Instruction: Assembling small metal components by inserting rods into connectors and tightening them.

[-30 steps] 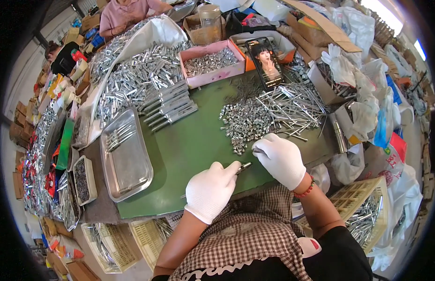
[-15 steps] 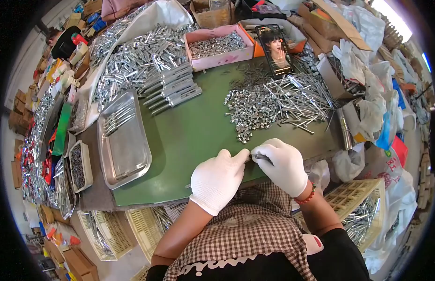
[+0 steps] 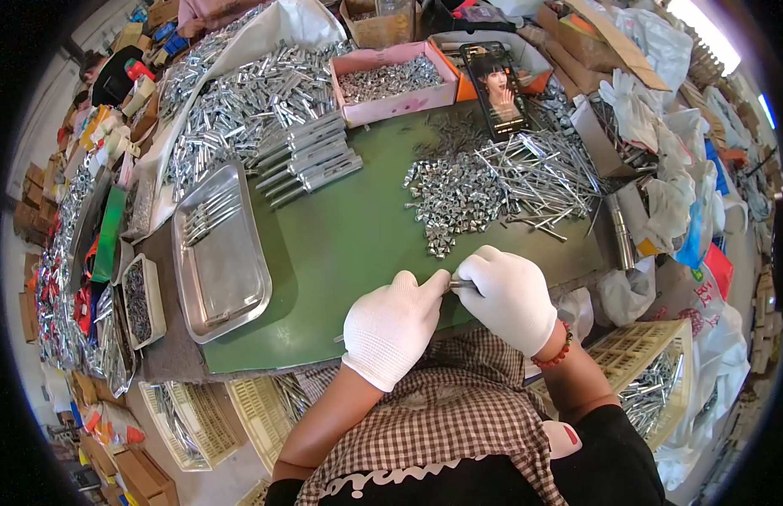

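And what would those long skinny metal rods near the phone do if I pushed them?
The metal rods would probably roll or slide, since they're slim and look smooth. They seem stiff, because they lie straight. Pushing one might shift others, as they're piled crisscross.

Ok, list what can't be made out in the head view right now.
All in the head view:
- Metal piece: mostly hidden by the left hand and right hand; full shape unclear.
- Co-worker in pink: cut off by the top edge.
- Small metal pieces in the pink box: too small to tell individual shapes; lower ones are covered by those above.
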Demonstrator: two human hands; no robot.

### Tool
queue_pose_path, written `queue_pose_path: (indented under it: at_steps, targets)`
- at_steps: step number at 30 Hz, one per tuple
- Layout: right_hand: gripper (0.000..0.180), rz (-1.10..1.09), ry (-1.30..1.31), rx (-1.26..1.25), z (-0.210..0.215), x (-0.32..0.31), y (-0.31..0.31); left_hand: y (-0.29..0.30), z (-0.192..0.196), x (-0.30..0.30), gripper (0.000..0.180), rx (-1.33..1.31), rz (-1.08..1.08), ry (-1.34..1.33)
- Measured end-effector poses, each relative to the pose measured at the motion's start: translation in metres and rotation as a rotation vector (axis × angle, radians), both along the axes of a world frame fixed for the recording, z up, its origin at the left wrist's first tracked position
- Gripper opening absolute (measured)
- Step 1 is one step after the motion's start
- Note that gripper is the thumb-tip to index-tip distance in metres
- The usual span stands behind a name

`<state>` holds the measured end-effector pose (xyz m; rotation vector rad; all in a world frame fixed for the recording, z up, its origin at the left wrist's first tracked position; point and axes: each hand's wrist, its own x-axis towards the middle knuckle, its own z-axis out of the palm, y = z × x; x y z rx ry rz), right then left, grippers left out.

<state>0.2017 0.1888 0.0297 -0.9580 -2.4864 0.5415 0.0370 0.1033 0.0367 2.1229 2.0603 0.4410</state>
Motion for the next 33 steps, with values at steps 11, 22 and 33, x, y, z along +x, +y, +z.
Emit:
queue_pose_path:
  at_steps: [11, 22, 33]
  targets:
    - [0.021, 0.057, -0.067, -0.027, 0.001, 0.005, 0.013, 0.000, -0.007, -0.005, 0.033, -0.005, -0.074, 0.084]
    - [0.050, 0.040, 1.438, -1.304, -0.010, -0.029, 0.013, 0.003, 0.001, -0.002, 0.027, -0.053, -0.070, 0.118]
    - [0.045, -0.101, 1.304, -0.971, -0.029, -0.046, -0.001, 0.005, 0.006, -0.002, 0.021, -0.075, -0.105, 0.103]
